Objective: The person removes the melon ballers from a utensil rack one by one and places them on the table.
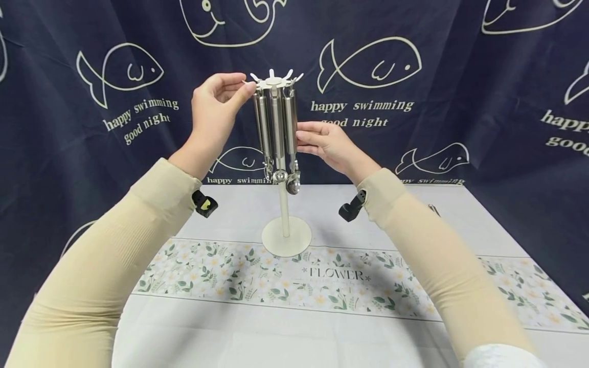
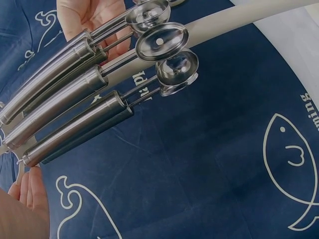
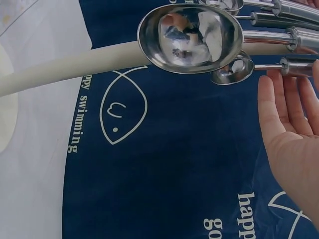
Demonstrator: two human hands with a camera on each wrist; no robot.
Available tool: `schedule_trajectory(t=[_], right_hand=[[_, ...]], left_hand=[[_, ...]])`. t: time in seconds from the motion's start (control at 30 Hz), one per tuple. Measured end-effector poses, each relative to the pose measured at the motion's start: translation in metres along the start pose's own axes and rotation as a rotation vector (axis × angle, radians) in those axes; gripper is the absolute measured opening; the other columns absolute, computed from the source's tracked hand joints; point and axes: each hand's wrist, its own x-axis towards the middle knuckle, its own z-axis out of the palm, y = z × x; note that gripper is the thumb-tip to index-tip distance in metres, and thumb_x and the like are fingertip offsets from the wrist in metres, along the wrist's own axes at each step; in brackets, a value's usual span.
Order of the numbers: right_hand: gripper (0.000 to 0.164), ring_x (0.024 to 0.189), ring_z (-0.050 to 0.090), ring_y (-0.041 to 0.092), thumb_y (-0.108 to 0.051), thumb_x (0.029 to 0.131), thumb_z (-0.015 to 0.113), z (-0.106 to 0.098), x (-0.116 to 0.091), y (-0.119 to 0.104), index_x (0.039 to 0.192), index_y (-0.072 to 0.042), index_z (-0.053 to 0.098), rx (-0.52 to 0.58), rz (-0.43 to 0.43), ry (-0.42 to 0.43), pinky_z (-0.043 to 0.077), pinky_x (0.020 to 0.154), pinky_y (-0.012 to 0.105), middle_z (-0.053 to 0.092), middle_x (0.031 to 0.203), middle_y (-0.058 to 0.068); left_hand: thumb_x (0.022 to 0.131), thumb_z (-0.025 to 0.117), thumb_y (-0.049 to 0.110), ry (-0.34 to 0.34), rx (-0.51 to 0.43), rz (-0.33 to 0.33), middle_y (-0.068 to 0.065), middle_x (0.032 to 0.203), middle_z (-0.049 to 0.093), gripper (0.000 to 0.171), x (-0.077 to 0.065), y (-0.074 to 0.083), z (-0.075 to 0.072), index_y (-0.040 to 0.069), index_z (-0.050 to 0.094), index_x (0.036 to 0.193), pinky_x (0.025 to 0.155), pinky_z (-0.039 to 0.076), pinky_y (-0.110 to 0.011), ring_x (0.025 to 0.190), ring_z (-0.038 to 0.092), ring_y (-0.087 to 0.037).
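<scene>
A white utensil rack [image 1: 286, 236] with a round base stands upright on the table. Several steel scoops [image 1: 277, 125] with tube handles hang from its star-shaped top, bowls downward. At the top's left side, my left hand [image 1: 215, 110] pinches one rack hook between thumb and fingers. Its fingertips show beside a handle's upper end in the left wrist view. My right hand [image 1: 333, 145] is at the right side of the hanging handles, fingers extended and fingertips against them. In the right wrist view, a large oval scoop bowl [image 3: 191, 40] hangs closest to the camera.
A white tablecloth [image 1: 239, 327] with a floral band covers the table. Behind it hangs a dark blue curtain [image 1: 285, 61] with fish drawings. A small metal item [image 1: 433, 209] lies on the right, partly hidden by the right sleeve.
</scene>
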Motion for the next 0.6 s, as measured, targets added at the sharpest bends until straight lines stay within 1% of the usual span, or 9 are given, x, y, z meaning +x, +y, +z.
schedule_trajectory(t=[0.23,0.43,0.6], right_hand=[[0.035,0.091,0.068,0.015,-0.001,0.096,0.057,0.0004,-0.0017,0.0025,0.129,0.009,0.054,-0.013,-0.002,0.009,0.056,0.087,0.029,0.072,0.096,0.001],[0.029,0.088,0.068,0.016,0.001,0.095,0.057,-0.0003,-0.0010,0.0034,0.123,0.008,0.056,-0.017,-0.017,0.048,0.057,0.085,0.029,0.070,0.095,0.003],[0.029,0.087,0.068,0.012,0.000,0.095,0.056,-0.0010,-0.0017,0.0012,0.123,0.009,0.054,-0.058,-0.035,0.045,0.056,0.088,0.029,0.070,0.093,-0.001]], left_hand=[[0.083,0.079,0.023,-0.002,0.008,-0.011,-0.001,0.099,0.070,0.035,-0.0003,0.0009,0.0008,0.005,0.068,0.111,0.088,0.052,-0.020,0.089,0.066,-0.008],[0.083,0.078,0.024,-0.004,0.025,-0.008,0.002,0.099,0.068,0.036,-0.0009,-0.0003,0.0001,0.005,0.068,0.113,0.088,0.051,-0.020,0.090,0.065,-0.008],[0.083,0.078,0.023,-0.003,0.025,-0.006,-0.001,0.100,0.070,0.035,-0.0011,0.0004,0.0003,0.005,0.068,0.111,0.087,0.052,-0.020,0.088,0.066,-0.008]])
